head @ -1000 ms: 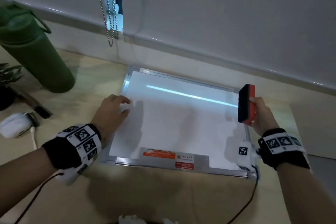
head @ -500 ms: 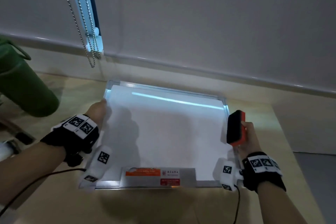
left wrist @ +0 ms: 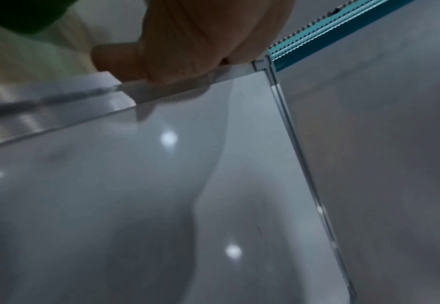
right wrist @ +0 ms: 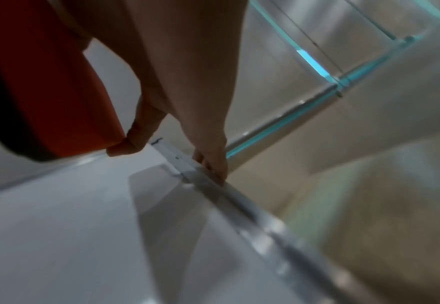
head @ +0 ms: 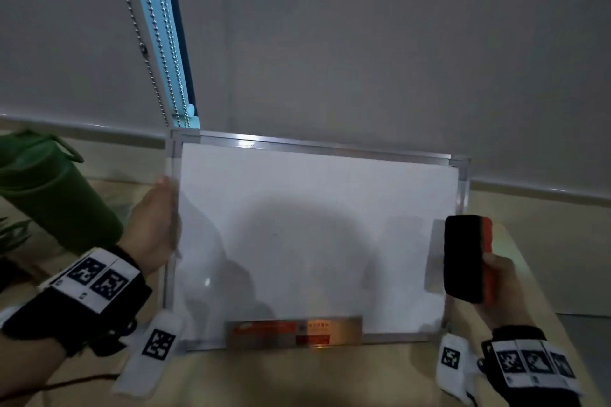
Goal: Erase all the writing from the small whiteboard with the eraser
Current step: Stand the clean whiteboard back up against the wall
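Observation:
The small whiteboard with its silver frame stands tilted up on its lower edge on the table, its white face toward me and bare of writing. My left hand grips its left frame edge, thumb side in front, fingers behind. My right hand holds the eraser, black felt facing left and orange back to the right, beside the board's right edge. In the right wrist view the eraser is pinched in the fingers while other fingers touch the right frame.
A green bottle stands at the left on the tan table. Bead chains and a blue window strip hang behind the board's top left corner. A grey blind fills the background. Orange labels mark the board's lower frame.
The board has gone from lying flat to standing tilted upright. My left hand shifted from resting on its surface to gripping the left edge. The eraser hand came down beside the right edge.

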Tool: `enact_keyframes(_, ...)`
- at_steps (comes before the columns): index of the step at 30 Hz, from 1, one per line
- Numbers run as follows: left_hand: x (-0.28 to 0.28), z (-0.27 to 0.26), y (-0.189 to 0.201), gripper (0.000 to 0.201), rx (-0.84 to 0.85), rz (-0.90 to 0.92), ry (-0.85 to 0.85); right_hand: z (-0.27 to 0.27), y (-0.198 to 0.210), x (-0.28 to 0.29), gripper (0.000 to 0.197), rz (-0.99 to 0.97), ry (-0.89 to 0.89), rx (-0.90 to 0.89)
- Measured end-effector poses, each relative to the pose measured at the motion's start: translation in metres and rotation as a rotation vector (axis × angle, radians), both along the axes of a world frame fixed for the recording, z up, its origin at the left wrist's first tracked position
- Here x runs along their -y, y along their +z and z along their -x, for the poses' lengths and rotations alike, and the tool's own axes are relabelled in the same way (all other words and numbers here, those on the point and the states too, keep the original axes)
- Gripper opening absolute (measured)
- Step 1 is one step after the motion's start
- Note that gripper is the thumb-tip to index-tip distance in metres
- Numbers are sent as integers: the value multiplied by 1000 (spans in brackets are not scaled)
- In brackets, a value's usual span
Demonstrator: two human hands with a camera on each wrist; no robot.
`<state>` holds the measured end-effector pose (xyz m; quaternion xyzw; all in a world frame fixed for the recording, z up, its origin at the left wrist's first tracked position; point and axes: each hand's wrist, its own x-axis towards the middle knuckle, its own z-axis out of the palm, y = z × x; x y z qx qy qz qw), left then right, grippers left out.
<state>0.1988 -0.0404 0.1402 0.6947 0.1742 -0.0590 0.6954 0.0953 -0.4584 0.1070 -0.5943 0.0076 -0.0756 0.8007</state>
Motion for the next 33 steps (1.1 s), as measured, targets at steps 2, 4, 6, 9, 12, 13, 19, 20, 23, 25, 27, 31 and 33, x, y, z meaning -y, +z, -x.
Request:
enact_keyframes(2,-5,-18,-5,49,31,221,41,-14,-6,9,46,42,-74,-212)
enact_keyframes(4,-5,-39,-1,50,96,228,33,-29,-1,15,34,184,-150,-197)
enact_keyframes(6,-2,-58,3,42,167,211,54,-39,-7,28,61,458,-146,-246)
enact_keyframes(9,3,-82,6,37,213,211,95,-52,-5,42,74,563,-207,-285)
enact_keyframes(12,15,-99,15,32,260,233,132,-63,21,24,37,521,-240,-198)
enact_keyframes(13,17,-103,17,29,256,251,138,-65,27,20,29,528,-262,-187)
enact_keyframes(19,19,-115,12,55,314,455,183,-82,33,12,38,721,-251,-148)
enact_keyframes(20,17,-116,8,59,309,476,195,-83,29,12,52,743,-249,-132)
enact_keyframes(23,18,-114,7,44,273,501,132,-83,26,12,61,735,-254,-134)
enact_keyframes(25,21,-117,4,36,274,537,126,-80,26,9,50,715,-249,-127)
enact_keyframes(27,20,-118,6,35,282,533,157,-78,27,7,50,716,-226,-98)
enact_keyframes(31,24,-123,9,48,280,481,223,-86,32,5,57,695,-229,-117)
enact_keyframes(33,28,-126,12,51,274,507,216,-92,34,7,57,699,-258,-128)
